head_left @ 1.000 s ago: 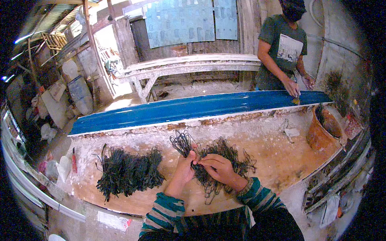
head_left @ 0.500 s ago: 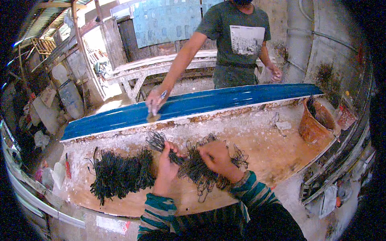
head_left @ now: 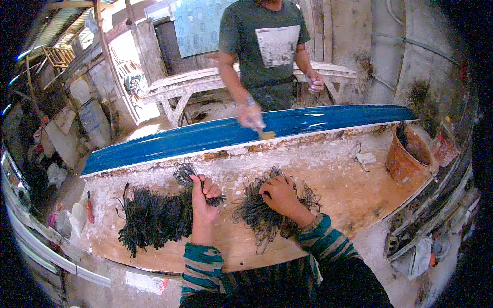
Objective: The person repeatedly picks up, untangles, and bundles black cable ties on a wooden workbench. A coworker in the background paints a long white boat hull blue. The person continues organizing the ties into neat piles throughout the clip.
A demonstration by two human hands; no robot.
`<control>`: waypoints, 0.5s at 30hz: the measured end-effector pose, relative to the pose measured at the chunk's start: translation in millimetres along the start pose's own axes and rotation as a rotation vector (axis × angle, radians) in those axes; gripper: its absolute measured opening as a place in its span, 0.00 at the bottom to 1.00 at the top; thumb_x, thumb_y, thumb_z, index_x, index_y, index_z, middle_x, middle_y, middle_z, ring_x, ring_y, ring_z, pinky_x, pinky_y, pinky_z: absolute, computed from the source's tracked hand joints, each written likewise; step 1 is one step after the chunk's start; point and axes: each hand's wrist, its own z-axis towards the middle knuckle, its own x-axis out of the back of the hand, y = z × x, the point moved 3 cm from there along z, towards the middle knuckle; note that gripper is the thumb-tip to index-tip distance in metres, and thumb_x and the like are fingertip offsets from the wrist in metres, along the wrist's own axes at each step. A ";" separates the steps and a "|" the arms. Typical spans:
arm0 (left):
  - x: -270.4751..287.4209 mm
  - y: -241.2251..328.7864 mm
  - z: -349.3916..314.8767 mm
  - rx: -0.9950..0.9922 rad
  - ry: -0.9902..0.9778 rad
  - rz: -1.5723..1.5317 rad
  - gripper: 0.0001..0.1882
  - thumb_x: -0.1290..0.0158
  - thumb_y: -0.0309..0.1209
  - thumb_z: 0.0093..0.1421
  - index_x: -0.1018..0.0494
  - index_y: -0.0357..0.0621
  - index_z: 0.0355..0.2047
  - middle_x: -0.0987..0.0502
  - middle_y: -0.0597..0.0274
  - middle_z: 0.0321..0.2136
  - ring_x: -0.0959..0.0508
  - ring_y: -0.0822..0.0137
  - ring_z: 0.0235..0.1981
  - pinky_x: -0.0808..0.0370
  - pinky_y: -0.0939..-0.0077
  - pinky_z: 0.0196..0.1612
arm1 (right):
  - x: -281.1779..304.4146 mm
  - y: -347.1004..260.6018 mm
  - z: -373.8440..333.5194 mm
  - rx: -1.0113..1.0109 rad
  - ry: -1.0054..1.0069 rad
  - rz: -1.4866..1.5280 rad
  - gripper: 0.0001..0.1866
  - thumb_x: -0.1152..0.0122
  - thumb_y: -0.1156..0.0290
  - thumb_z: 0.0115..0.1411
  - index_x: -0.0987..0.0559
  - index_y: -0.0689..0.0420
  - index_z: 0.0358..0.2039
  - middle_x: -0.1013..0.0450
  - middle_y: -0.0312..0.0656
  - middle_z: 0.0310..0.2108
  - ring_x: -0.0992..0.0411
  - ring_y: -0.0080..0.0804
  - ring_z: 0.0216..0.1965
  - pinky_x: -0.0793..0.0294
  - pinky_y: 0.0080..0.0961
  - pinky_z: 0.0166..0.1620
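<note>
My left hand (head_left: 204, 197) is closed around a bundle of thin black cord loops (head_left: 184, 174), whose ends stick out on both sides of the fist. Over a loose, tangled pile of black cord loops (head_left: 256, 213), my right hand (head_left: 283, 196) has its fingers curled in a pinch among the strands. How many strands it holds is hidden. Left of my left hand, a dense row of black cord bundles (head_left: 154, 218) lies side by side on the wooden tabletop (head_left: 349, 190).
Across the table a person's hand (head_left: 251, 117) holds a brush (head_left: 266, 135) against a long blue panel (head_left: 195, 141). A rusty-brown bucket (head_left: 405, 156) stands at the right end. A red-handled tool (head_left: 90, 209) lies at the left edge. Behind is a white bench (head_left: 190, 84).
My left hand has moved left with its bundle, away from the tangled pile. My right hand has settled on the pile. The other person's brush has moved right along the blue panel.
</note>
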 end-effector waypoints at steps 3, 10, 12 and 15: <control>-0.7 -2.4 -0.3 0.004 0.012 0.026 0.16 0.60 0.49 0.59 0.38 0.51 0.26 0.47 0.75 0.12 0.46 0.80 0.12 0.43 0.85 0.18 | 4.3 2.0 0.0 -0.056 -0.068 0.015 0.04 0.43 0.68 0.46 0.25 0.47 0.26 0.29 0.34 0.32 0.35 0.36 0.42 0.46 0.47 0.48; -2.9 -8.2 -2.9 0.013 0.059 0.120 0.15 0.57 0.49 0.57 0.38 0.51 0.26 0.47 0.76 0.13 0.45 0.80 0.14 0.43 0.85 0.21 | 15.2 6.4 5.5 -0.101 0.128 0.086 0.03 0.44 0.70 0.47 0.25 0.46 0.24 0.27 0.33 0.29 0.33 0.35 0.37 0.45 0.40 0.45; -5.1 -13.8 -3.4 0.034 0.078 0.160 0.15 0.55 0.47 0.57 0.38 0.51 0.26 0.47 0.76 0.13 0.44 0.80 0.15 0.43 0.84 0.21 | 20.4 5.1 8.1 -0.114 0.156 0.127 0.03 0.43 0.70 0.47 0.25 0.47 0.25 0.27 0.33 0.28 0.32 0.35 0.35 0.45 0.38 0.45; -7.1 -27.8 -6.1 0.109 0.116 0.238 0.12 0.52 0.42 0.57 0.37 0.50 0.30 0.44 0.75 0.15 0.42 0.80 0.16 0.40 0.83 0.23 | 23.2 0.4 7.2 -0.114 0.244 0.251 0.04 0.42 0.71 0.48 0.25 0.48 0.26 0.27 0.33 0.28 0.31 0.32 0.33 0.44 0.35 0.44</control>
